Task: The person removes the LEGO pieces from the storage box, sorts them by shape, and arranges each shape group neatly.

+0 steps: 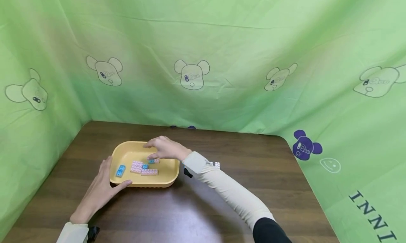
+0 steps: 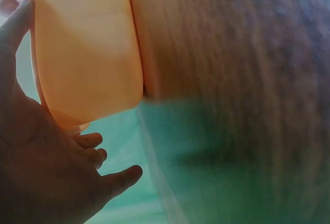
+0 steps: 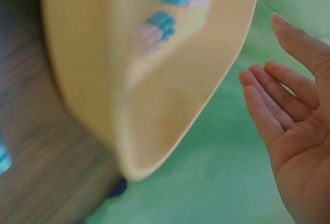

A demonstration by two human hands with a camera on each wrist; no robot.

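A yellow tray (image 1: 133, 151) stands on the table with toy building bricks in it. Inside lie a blue brick (image 1: 120, 170) at the left, pink bricks (image 1: 149, 172) in the middle, and a blue-and-pink pair (image 1: 154, 161) farther back. My left hand (image 1: 100, 183) touches the tray's front left corner, its thumb along the front side and its fingers at the left side. In the left wrist view the tray's outer wall (image 2: 87, 53) is beside that hand. Over the tray's right part hovers my right hand (image 1: 166, 148), fingers spread and holding nothing; the right wrist view shows its palm (image 3: 304, 152).
White bricks (image 1: 217, 164) lie on the wooden table (image 1: 253, 179), partly behind the right sleeve. A bright blue piece (image 3: 4, 159) shows at the right wrist view's left edge. A green curtain (image 1: 228, 105) with bear drawings hangs around the table.
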